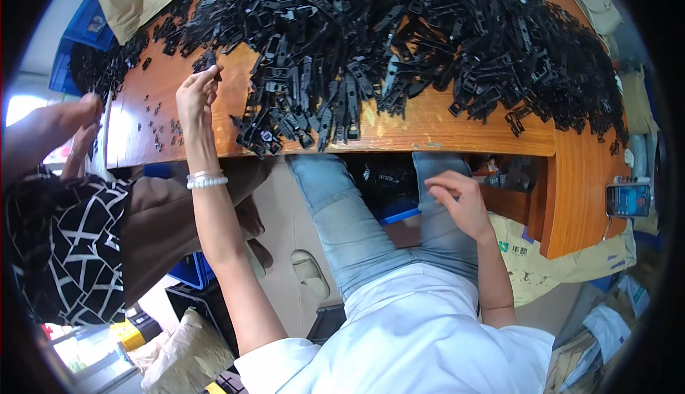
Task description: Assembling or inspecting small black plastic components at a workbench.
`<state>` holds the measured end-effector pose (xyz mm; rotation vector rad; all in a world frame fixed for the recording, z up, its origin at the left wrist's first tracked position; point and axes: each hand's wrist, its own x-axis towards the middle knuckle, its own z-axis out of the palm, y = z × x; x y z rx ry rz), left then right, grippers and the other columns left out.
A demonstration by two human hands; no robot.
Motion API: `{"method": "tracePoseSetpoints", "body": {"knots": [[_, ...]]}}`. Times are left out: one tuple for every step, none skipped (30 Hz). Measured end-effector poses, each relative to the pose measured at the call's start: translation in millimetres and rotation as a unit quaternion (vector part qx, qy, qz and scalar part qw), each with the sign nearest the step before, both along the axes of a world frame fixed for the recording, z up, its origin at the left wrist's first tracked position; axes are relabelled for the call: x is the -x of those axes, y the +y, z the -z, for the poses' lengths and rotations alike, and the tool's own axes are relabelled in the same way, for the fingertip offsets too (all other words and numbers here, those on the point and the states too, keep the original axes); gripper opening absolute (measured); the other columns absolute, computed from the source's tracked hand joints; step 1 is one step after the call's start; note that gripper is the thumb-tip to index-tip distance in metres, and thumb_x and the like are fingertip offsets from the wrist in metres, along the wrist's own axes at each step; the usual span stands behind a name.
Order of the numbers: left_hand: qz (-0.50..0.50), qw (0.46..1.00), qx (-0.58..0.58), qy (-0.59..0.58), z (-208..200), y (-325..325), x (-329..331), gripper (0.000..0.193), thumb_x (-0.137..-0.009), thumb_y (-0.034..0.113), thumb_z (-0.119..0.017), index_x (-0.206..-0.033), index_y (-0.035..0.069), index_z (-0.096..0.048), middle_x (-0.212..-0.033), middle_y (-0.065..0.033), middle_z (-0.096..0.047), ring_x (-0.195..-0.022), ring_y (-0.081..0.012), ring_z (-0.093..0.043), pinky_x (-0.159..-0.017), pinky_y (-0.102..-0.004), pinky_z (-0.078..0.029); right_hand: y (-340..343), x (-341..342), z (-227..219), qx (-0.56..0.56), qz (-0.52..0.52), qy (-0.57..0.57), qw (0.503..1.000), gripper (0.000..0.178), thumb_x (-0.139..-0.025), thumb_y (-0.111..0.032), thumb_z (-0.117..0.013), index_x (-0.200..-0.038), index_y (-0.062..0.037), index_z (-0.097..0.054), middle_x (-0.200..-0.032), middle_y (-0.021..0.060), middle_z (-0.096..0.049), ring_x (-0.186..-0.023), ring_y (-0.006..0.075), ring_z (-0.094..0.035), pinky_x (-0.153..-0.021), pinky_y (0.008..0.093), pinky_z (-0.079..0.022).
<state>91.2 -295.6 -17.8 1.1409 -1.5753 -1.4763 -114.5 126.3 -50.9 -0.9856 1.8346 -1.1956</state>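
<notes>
Left hand (198, 93): raised over the wooden table (457, 119), fingers drawn together in a pinch on one small black plastic clip (211, 61), held just above the tabletop. A white bead bracelet (206, 179) sits at the wrist.

Right hand (460, 198): down below the table edge, resting on the jeans (357, 230) at the right knee, fingers loosely curled, nothing held.

Clip, pinched: looks light, stiff and moulded, probably smooth enough to slip; judged best taken across its narrow sides with fingertips, as it is now. Unlikely to break under ordinary finger pressure.

Clip pile (399, 30): a large heap of like black pieces, beginning just right of the left hand and spreading across the far side of the table. Pieces overlap and seem likely to snag on one another, so lifting one from the heap may drag neighbours; loose ones at the fringe look easier to take.

Small black bits (160, 126): scattered on bare wood left of the left hand.

Open room: a bare strip of wood below and left of the left hand, and another along the near edge right of the pile's tongue. The near edge lies close under the left wrist; pieces there could roll off into the lap.

Another person's hand (68, 119) and patterned sleeve (71, 244): far left, near the table's corner, well apart from the left hand.

Phone (628, 199): on a side ledge far right of the right hand.
</notes>
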Motion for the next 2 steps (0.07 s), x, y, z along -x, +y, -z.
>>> {"method": "tracePoseSetpoints", "body": {"knots": [[-0.003,1.0,0.004,0.021,0.2,8.9,4.5,0.034,-0.073,0.012,-0.068,-0.102,-0.001,-0.055,-0.078,-0.0074,-0.064,-0.054,-0.0075,-0.052,-0.044,-0.0183,-0.037,1.8,2.3,-0.5,0.015,0.033,-0.023,0.999,0.015,-0.082,-0.002,-0.053,-0.092,0.0036,-0.062,-0.086,0.0076,-0.059,-0.07,0.0115,-0.059,-0.059,0.0193,-0.047],[-0.008,0.999,0.007,0.042,-0.2,20.5,9.4,0.05,-0.075,0.01,-0.066,-0.118,-0.003,-0.045,-0.085,-0.0101,-0.065,-0.06,-0.0091,-0.057,-0.048,-0.0186,-0.045,8.7,3.1,-1.9,0.01,0.043,-0.021,0.999,0.015,-0.082,-0.002,-0.053,-0.092,0.0036,-0.062,-0.086,0.0076,-0.059,-0.07,0.0115,-0.059,-0.059,0.0193,-0.047]]}}
